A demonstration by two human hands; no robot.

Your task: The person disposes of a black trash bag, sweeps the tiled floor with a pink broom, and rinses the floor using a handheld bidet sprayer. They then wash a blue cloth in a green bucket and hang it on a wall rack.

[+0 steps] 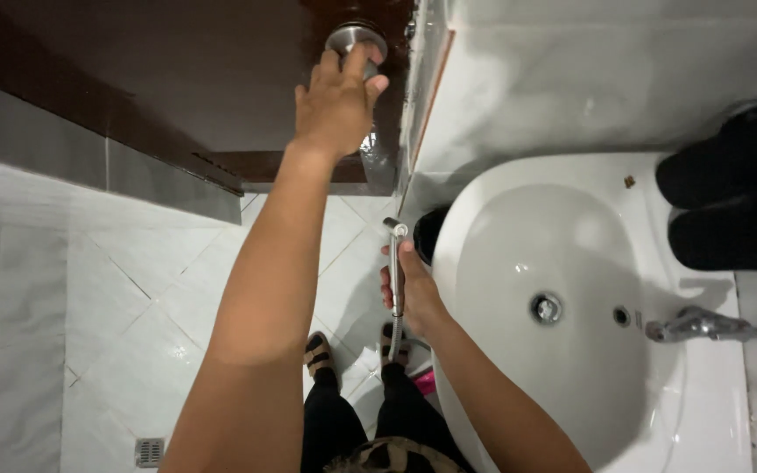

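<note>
My left hand (336, 103) reaches up to a round metal door knob (354, 39) on a dark brown door (186, 70), with the fingers curled over the knob. My right hand (409, 289) is lower, beside the white wash basin (501, 219), and grips a slim metal spray nozzle (395, 263) whose hose (393, 337) hangs down toward my feet. The nozzle's head points up and away from me.
The basin has a drain (546, 307) and a chrome tap (703, 326) at right. A black object (733, 206) rests on the basin's far rim. White floor tiles (116, 298) lie below, with a floor drain (149, 451). My sandalled feet (319, 352) stand between door and basin.
</note>
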